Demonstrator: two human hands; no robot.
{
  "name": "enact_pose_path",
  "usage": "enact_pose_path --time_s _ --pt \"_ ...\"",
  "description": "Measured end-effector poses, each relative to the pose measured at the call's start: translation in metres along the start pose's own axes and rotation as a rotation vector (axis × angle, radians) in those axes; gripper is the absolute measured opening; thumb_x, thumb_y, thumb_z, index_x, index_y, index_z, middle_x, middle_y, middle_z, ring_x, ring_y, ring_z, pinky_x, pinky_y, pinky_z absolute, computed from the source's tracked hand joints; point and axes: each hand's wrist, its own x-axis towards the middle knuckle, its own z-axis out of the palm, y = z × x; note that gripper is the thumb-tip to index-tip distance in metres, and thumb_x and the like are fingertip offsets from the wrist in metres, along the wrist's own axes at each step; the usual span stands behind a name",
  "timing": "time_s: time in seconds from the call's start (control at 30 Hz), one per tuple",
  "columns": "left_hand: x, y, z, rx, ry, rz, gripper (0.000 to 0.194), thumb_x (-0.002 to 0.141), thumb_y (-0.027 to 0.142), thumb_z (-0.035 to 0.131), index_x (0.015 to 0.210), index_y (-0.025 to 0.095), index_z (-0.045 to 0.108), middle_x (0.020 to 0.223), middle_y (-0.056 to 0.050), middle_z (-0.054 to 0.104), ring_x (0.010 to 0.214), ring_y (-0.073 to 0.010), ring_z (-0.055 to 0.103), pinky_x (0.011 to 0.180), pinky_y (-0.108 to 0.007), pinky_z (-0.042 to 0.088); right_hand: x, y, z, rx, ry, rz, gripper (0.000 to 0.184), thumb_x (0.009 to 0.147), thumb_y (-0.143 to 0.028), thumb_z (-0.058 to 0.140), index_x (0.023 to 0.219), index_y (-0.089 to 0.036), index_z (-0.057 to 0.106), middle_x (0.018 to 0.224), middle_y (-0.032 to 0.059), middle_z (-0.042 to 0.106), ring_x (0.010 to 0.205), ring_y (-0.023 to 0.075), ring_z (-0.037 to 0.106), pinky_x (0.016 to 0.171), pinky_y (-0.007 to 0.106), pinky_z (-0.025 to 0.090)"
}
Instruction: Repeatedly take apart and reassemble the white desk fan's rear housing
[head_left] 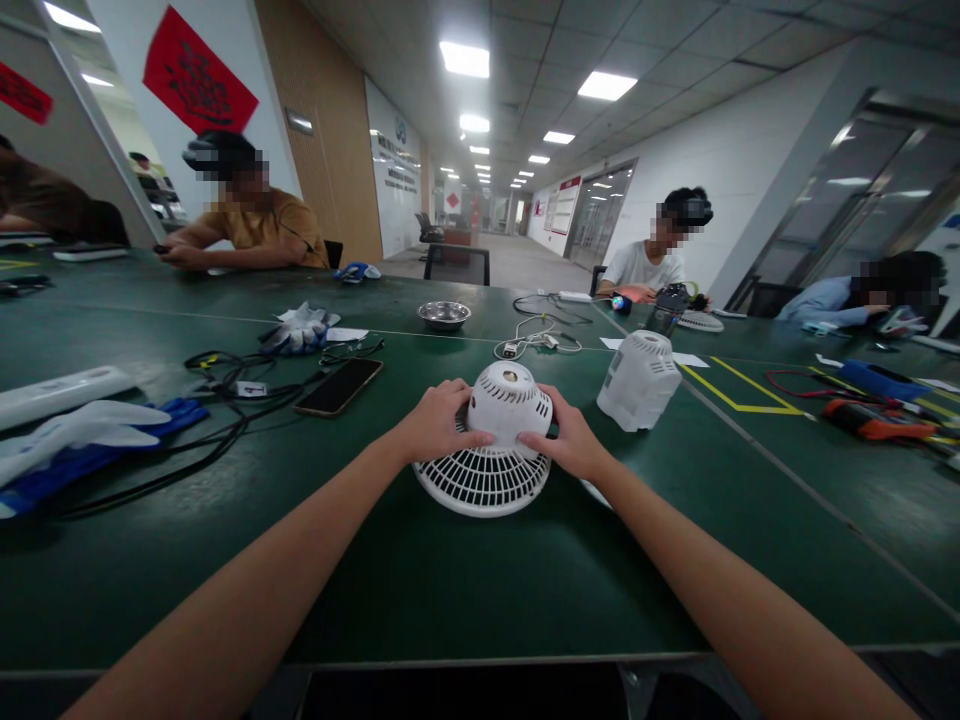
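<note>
Presents nearest the round white grille (484,490), lying on the green table (420,580) beneath the white domed housing (510,400). Clasps that housing from both sides, with the left hand (444,420) and the right hand (570,432) partly open, curved around it, thumbs pressed on its near face. Left of the housing, shows blue-and-white gloves (82,440) well apart, then black cables (232,420) and a dark phone (341,387). To its right, has a white vented casing (640,382) standing. Beyond it, shows white cables (540,340), then a metal bowl (444,316), then seated people (251,225).
</note>
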Motion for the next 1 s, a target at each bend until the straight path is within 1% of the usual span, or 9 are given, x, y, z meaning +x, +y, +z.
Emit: enact_pose_path --time_s 0.17,0.27,0.4,0.53,0.63,0.8,0.93,1.0 --pt "0.0002 0.0029 -0.0011 0.003 0.002 -0.008 0.065 0.079 0.069 0.062 0.12 0.019 0.064 0.116 -0.012 0.059 0.105 -0.0304 0.054 0.091 -0.047 0.043 0.0005 -0.0016 0.0016 0.025 0.018 0.027 0.077 0.076 -0.043 0.08 0.139 -0.021 0.041 0.123 0.0107 0.067 0.109 0.0291 0.066 0.096 0.047 0.053" --pt "0.0 0.0048 -0.002 -0.001 -0.004 -0.014 0.066 0.079 0.071 0.061 0.121 0.019 0.064 0.116 -0.012 0.059 0.105 -0.0304 0.054 0.091 -0.047 0.043 0.0005 -0.0028 0.001 0.003 0.02 0.021 0.077 0.077 -0.045 0.079 0.139 -0.021 0.042 0.122 0.0103 0.067 0.108 0.029 0.066 0.096 0.048 0.053" --pt "-0.0009 0.0044 -0.0032 0.0 -0.005 -0.013 0.064 0.081 0.069 0.06 0.122 0.019 0.063 0.117 -0.012 0.059 0.105 -0.0303 0.055 0.092 -0.047 0.043 -0.0003 -0.0043 0.0023 -0.029 0.049 0.008 0.077 0.077 -0.046 0.079 0.14 -0.022 0.042 0.121 0.0108 0.068 0.106 0.0296 0.067 0.095 0.048 0.053" --pt "-0.0022 0.0037 -0.0051 0.001 0.001 0.017 0.062 0.083 0.067 0.059 0.123 0.019 0.063 0.117 -0.012 0.06 0.105 -0.0301 0.055 0.091 -0.047 0.043 -0.0003 -0.0034 0.0054 -0.02 0.071 0.003 0.079 0.076 -0.047 0.079 0.14 -0.022 0.042 0.123 0.0114 0.067 0.107 0.0298 0.067 0.093 0.047 0.055" --pt "-0.0021 0.004 -0.0054 0.002 0.007 0.015 0.063 0.081 0.067 0.061 0.123 0.021 0.064 0.117 -0.012 0.06 0.105 -0.0307 0.054 0.092 -0.048 0.042 0.0003 -0.0007 0.0062 -0.009 0.064 0.005 0.08 0.076 -0.047 0.08 0.141 -0.022 0.04 0.124 0.0117 0.066 0.108 0.03 0.066 0.094 0.048 0.054" --pt "-0.0015 0.0031 -0.0039 0.0 -0.007 -0.007 0.064 0.079 0.067 0.063 0.124 0.022 0.064 0.12 -0.011 0.06 0.107 -0.0315 0.054 0.094 -0.049 0.041 0.001 0.0005 0.0042 -0.009 0.049 -0.026 0.079 0.077 -0.045 0.079 0.14 -0.022 0.04 0.131 0.0128 0.062 0.115 0.03 0.063 0.101 0.05 0.05" --pt "-0.002 0.0014 -0.0033 -0.006 -0.018 0.006 0.064 0.079 0.067 0.063 0.124 0.021 0.063 0.123 -0.012 0.059 0.11 -0.0315 0.053 0.095 -0.049 0.041 0.0005 -0.0024 0.0024 0.0 0.018 -0.031 0.078 0.078 -0.045 0.078 0.14 -0.021 0.039 0.129 0.0126 0.063 0.114 0.03 0.064 0.099 0.049 0.051" --pt "-0.0022 0.0012 -0.0034 -0.007 -0.015 0.018 0.063 0.08 0.066 0.063 0.123 0.02 0.063 0.122 -0.012 0.059 0.109 -0.0316 0.053 0.095 -0.05 0.041 0.0003 -0.0031 0.0023 -0.012 0.023 -0.034 0.077 0.077 -0.045 0.079 0.139 -0.021 0.04 0.128 0.0123 0.064 0.114 0.03 0.064 0.1 0.049 0.05"
